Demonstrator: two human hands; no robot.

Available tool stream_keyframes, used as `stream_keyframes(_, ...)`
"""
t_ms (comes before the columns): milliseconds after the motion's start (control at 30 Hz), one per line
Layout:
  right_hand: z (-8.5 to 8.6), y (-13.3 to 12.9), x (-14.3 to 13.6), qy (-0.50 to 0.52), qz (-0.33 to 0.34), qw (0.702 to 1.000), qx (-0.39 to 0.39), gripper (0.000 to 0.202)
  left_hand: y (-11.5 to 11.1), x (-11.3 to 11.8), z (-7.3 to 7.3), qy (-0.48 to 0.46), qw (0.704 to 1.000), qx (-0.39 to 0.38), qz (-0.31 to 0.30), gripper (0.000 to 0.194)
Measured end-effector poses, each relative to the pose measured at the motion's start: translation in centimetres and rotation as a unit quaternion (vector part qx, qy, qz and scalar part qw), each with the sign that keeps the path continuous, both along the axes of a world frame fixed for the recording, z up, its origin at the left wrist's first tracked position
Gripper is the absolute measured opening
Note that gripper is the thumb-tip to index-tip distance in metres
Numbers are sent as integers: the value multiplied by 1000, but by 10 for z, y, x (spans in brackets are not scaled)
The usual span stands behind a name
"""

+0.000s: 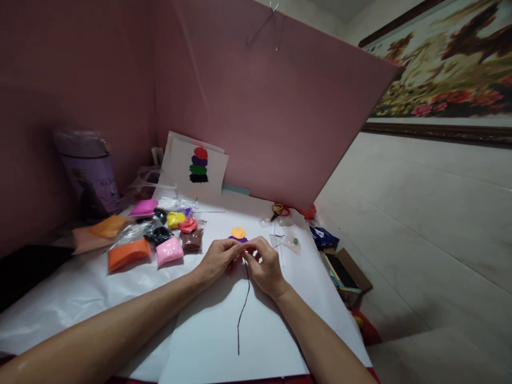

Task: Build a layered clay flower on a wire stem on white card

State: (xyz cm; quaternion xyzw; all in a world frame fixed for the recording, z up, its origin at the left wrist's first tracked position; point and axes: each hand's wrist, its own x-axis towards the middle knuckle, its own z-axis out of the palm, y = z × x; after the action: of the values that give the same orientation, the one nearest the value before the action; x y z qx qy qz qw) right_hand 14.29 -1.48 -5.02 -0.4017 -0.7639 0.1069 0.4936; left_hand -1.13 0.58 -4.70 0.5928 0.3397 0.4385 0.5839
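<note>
A white sheet (212, 330) lies in front of me, with a thin dark line (239, 320) running down it from beneath my hands. My left hand (219, 258) and my right hand (264, 266) meet at the top of this line, fingertips pinched close together. Something small and reddish shows between the fingers, too hidden to make out. Just beyond the fingertips are an orange-yellow textured patch (239, 232) and a purple patch (233, 239) under it. The lower part of the purple patch is covered by my hands.
Bags of coloured clay, including an orange one (129, 255) and a pink one (169, 251), lie to the left. A purple bottle (90, 173) stands behind them. A card with coloured patches (172, 170) leans at the back. Scissors (277, 211) lie back right, near a blue packet (323, 237).
</note>
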Motion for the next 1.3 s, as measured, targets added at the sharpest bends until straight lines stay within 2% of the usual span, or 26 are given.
stream_keyframes(233,0,0,0,-6,-13,1000,-4,12,-3,1,5,2,1000,4,2,40)
stream_keyframes(367,0,0,0,-3,-4,1000,-5,18,-3,1,5,15,1000,17,0,46)
stream_keyframes(467,0,0,0,-2,-4,1000,3,11,-4,1,5,14,1000,22,-8,51)
stream_keyframes(633,0,0,0,-7,-11,1000,1,10,-4,0,5,7,1000,6,-7,44)
stream_keyframes(833,1,0,0,-2,0,1000,1,11,-3,0,4,14,1000,21,-11,54)
stream_keyframes(1000,0,-1,-1,2,-13,1000,5,10,-3,0,3,-7,1000,9,-9,45)
stream_keyframes(1200,2,-1,-1,-4,1,1000,0,11,-3,0,3,1,1000,20,-8,51)
stream_keyframes(1300,2,0,-1,-4,-11,1000,9,11,-4,0,4,-3,1000,7,-12,46)
